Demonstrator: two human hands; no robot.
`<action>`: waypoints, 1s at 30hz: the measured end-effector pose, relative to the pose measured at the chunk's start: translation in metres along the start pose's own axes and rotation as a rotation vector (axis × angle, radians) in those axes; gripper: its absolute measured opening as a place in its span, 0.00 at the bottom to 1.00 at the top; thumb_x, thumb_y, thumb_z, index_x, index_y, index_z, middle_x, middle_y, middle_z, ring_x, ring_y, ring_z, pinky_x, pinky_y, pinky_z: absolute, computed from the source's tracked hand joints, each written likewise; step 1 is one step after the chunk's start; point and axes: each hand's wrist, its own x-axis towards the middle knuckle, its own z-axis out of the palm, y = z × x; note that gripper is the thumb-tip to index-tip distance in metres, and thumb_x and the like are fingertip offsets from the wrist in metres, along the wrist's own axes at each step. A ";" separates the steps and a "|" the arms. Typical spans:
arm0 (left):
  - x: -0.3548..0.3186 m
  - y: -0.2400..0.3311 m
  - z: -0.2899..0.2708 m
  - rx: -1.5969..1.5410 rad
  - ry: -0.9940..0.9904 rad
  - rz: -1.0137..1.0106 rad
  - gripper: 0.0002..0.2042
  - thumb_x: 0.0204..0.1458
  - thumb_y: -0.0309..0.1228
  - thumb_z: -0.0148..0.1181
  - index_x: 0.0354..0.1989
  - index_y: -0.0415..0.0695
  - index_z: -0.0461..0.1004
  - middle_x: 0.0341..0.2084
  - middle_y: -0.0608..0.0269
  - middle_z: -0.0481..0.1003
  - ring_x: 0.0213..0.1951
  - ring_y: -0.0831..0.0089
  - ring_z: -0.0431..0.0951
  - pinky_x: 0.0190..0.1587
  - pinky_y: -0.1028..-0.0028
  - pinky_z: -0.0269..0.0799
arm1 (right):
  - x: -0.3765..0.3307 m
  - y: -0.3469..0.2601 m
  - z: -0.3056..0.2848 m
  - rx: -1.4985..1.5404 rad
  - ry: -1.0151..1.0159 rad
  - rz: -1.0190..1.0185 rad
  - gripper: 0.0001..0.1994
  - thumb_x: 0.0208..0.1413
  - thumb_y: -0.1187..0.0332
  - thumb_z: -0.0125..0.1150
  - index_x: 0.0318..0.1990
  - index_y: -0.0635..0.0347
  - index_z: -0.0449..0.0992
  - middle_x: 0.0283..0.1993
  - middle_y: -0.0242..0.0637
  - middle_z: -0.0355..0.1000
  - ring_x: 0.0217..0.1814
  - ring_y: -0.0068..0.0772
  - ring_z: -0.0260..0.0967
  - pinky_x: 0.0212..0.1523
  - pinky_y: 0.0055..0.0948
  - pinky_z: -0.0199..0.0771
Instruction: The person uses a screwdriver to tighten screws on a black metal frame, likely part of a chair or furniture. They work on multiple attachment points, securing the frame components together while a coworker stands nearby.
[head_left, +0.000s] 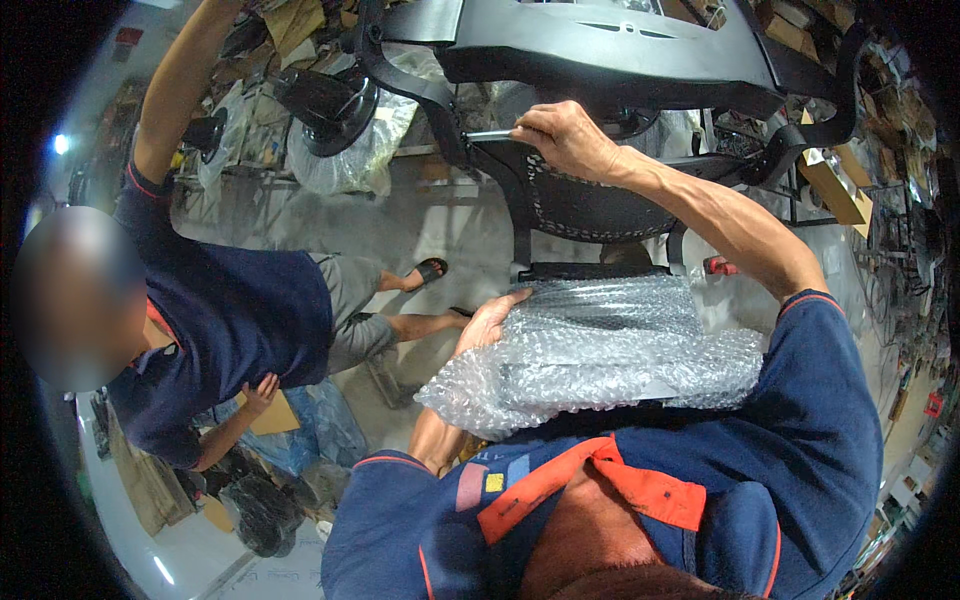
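My right hand (566, 134) is raised and closed on a slim metal tool (487, 134), whose tip meets the black frame of an upturned office chair (600, 60). My left hand (488, 320) lies flat against the left edge of a part wrapped in bubble wrap (610, 350), which rests against my chest. Just beyond the wrap is the chair's black mesh back (590, 205).
A co-worker in a navy shirt (230, 320) crouches at left, one arm lifted to a black chair base (325, 105) in clear plastic, the other hand on brown cardboard (272, 412). Cardboard boxes (835, 185) sit at right. Grey floor (400, 225) lies between us.
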 end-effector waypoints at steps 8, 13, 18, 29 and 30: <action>-0.001 0.015 0.018 -0.110 0.080 -0.296 0.15 0.62 0.40 0.58 0.45 0.38 0.76 0.29 0.59 0.80 0.23 0.73 0.79 0.25 0.75 0.76 | 0.018 0.002 0.008 0.888 0.042 1.074 0.16 0.64 0.61 0.62 0.34 0.69 0.79 0.22 0.32 0.70 0.17 0.18 0.63 0.16 0.25 0.64; 0.012 -0.006 -0.027 0.697 -0.315 0.820 0.31 0.57 0.54 0.61 0.54 0.35 0.74 0.43 0.53 0.80 0.44 0.70 0.80 0.48 0.73 0.74 | 0.009 -0.009 0.019 0.335 0.192 0.812 0.17 0.56 0.64 0.70 0.43 0.72 0.78 0.30 0.42 0.78 0.29 0.26 0.77 0.27 0.29 0.78; 0.006 -0.017 -0.027 0.276 -0.197 0.414 0.26 0.62 0.46 0.57 0.56 0.34 0.73 0.46 0.54 0.79 0.47 0.72 0.80 0.51 0.74 0.73 | -0.001 -0.012 0.015 -0.070 0.107 0.179 0.17 0.58 0.63 0.70 0.41 0.72 0.78 0.29 0.45 0.78 0.23 0.26 0.74 0.25 0.29 0.76; -0.017 0.003 -0.015 0.291 -0.312 0.447 0.19 0.65 0.38 0.51 0.54 0.35 0.75 0.45 0.56 0.80 0.43 0.73 0.81 0.47 0.76 0.75 | 0.018 -0.045 0.004 0.946 -0.150 1.242 0.21 0.70 0.53 0.51 0.29 0.60 0.73 0.18 0.24 0.59 0.14 0.17 0.46 0.14 0.25 0.47; -0.015 0.002 -0.015 0.440 -0.316 0.658 0.19 0.65 0.39 0.52 0.53 0.36 0.75 0.43 0.56 0.80 0.41 0.73 0.81 0.44 0.77 0.76 | 0.018 -0.047 0.006 0.863 -0.139 1.196 0.20 0.70 0.54 0.50 0.30 0.59 0.72 0.18 0.23 0.57 0.14 0.17 0.45 0.14 0.25 0.45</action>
